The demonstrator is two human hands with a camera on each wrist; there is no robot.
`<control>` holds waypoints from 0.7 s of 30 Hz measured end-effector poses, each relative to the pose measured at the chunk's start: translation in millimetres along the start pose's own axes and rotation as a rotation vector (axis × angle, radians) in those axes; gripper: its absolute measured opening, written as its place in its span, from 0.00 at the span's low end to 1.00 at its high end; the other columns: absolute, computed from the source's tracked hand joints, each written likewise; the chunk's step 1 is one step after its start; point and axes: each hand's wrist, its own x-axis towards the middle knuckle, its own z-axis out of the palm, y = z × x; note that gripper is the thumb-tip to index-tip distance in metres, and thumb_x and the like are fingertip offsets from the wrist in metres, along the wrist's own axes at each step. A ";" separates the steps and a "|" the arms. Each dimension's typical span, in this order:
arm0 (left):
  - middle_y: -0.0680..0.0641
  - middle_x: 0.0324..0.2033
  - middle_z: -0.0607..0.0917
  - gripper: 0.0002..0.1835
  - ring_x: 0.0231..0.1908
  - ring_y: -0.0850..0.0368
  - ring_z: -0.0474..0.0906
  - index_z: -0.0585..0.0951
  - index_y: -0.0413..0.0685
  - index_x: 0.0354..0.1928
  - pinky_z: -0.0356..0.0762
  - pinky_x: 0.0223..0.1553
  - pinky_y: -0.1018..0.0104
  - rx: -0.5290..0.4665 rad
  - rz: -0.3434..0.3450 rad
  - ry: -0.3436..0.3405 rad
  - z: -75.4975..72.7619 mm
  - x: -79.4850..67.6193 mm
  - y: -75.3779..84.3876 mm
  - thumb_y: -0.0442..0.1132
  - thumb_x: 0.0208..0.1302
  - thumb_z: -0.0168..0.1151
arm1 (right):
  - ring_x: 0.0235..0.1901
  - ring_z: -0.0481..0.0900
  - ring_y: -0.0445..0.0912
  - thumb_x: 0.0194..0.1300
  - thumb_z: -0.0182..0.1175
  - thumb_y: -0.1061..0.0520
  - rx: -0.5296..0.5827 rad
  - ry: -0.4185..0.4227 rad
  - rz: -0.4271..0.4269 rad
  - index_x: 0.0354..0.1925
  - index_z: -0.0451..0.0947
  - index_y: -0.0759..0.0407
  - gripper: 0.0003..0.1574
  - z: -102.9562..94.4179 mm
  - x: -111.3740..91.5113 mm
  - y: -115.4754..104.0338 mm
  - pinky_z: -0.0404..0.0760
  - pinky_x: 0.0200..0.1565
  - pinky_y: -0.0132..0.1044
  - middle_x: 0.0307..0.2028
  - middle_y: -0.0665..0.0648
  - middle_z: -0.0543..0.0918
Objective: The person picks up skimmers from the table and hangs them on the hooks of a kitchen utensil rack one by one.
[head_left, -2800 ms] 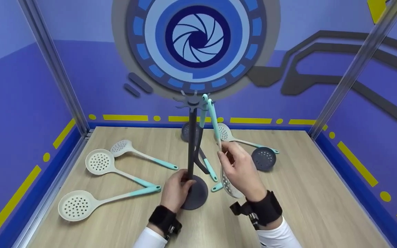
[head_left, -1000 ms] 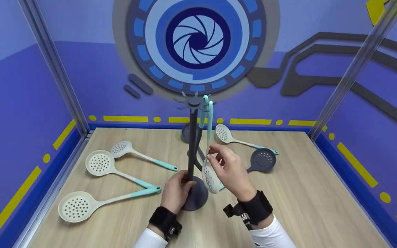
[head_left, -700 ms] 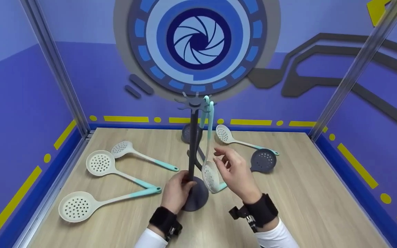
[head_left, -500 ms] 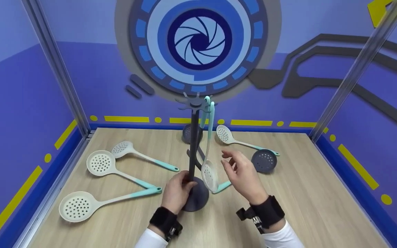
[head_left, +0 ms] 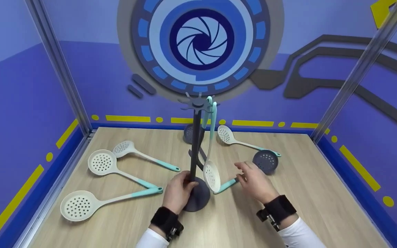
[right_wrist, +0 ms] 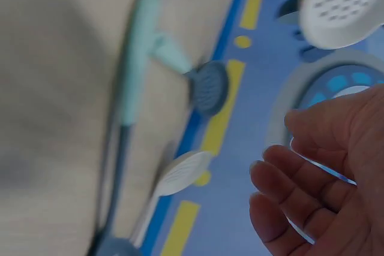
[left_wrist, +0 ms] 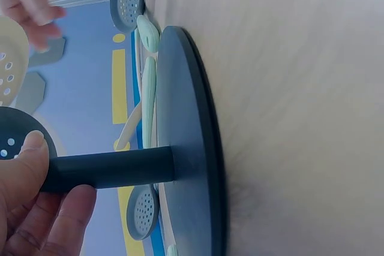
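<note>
In the head view my left hand (head_left: pixel 177 193) grips the post of a dark utensil stand (head_left: pixel 195 144) just above its round base. A white skimmer (head_left: pixel 211 175) with a mint handle hangs from the rack's right side. Another mint-handled utensil with a dark lower part hangs behind it, partly hidden by the post. My right hand (head_left: pixel 258 182) holds nothing, its fingers loosely bent, above the handle of a dark skimmer (head_left: pixel 265 161) lying on the table. In the right wrist view that skimmer's mint handle (right_wrist: pixel 139 52) lies below the hand, apart from the fingers.
Three white skimmers lie at the left: a front one (head_left: pixel 80 206), a middle one (head_left: pixel 102 162) and a rear one (head_left: pixel 124 148). Another white skimmer (head_left: pixel 226 134) lies at the back right. A dark skimmer (head_left: pixel 189 133) lies behind the stand. Walls enclose the table (head_left: pixel 122 220).
The right hand has brought the white skimmer in beside the stand, let go of it and moved right and down toward the dark skimmer. The left hand stays on the post.
</note>
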 end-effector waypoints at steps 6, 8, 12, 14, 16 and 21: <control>0.57 0.37 0.86 0.14 0.39 0.62 0.82 0.82 0.57 0.48 0.80 0.42 0.65 -0.004 0.010 0.001 0.0 0.3 0.1 0.49 0.61 0.69 | 0.52 0.81 0.50 0.62 0.64 0.67 -0.110 -0.127 -0.023 0.57 0.78 0.57 0.25 16.4 -9.1 29.8 0.80 0.56 0.47 0.49 0.55 0.83; 0.56 0.37 0.86 0.14 0.39 0.62 0.82 0.82 0.57 0.48 0.80 0.43 0.65 -0.001 0.016 0.000 0.0 0.3 0.3 0.49 0.61 0.68 | 0.53 0.81 0.51 0.62 0.63 0.68 -0.140 -0.160 -0.036 0.56 0.79 0.57 0.24 20.6 -12.0 35.3 0.79 0.57 0.49 0.49 0.55 0.84; 0.56 0.37 0.86 0.14 0.39 0.61 0.83 0.82 0.57 0.48 0.80 0.43 0.65 -0.002 0.020 0.001 -0.4 0.4 1.5 0.49 0.61 0.69 | 0.51 0.82 0.52 0.59 0.62 0.71 -0.188 -0.162 -0.084 0.53 0.81 0.56 0.24 26.0 -15.4 42.1 0.79 0.55 0.51 0.48 0.55 0.84; 0.56 0.37 0.86 0.14 0.39 0.61 0.83 0.82 0.57 0.48 0.80 0.42 0.65 -0.008 0.019 0.002 -0.6 0.6 1.8 0.48 0.61 0.69 | 0.50 0.82 0.52 0.57 0.62 0.73 -0.208 -0.145 -0.111 0.51 0.82 0.56 0.25 27.4 -15.6 44.0 0.80 0.54 0.50 0.47 0.55 0.84; 0.56 0.37 0.86 0.14 0.39 0.61 0.83 0.82 0.57 0.47 0.80 0.42 0.65 -0.008 0.017 0.004 -0.6 0.7 1.6 0.48 0.61 0.69 | 0.48 0.83 0.52 0.56 0.62 0.73 -0.216 -0.129 -0.132 0.50 0.83 0.56 0.25 28.4 -15.3 45.1 0.81 0.52 0.49 0.46 0.54 0.84; 0.56 0.37 0.86 0.14 0.39 0.62 0.83 0.82 0.56 0.47 0.80 0.43 0.65 0.001 0.017 0.008 -0.2 0.8 0.4 0.47 0.61 0.69 | 0.46 0.82 0.50 0.58 0.63 0.71 -0.214 -0.142 -0.105 0.49 0.83 0.56 0.21 31.7 -12.9 47.2 0.82 0.50 0.46 0.44 0.53 0.83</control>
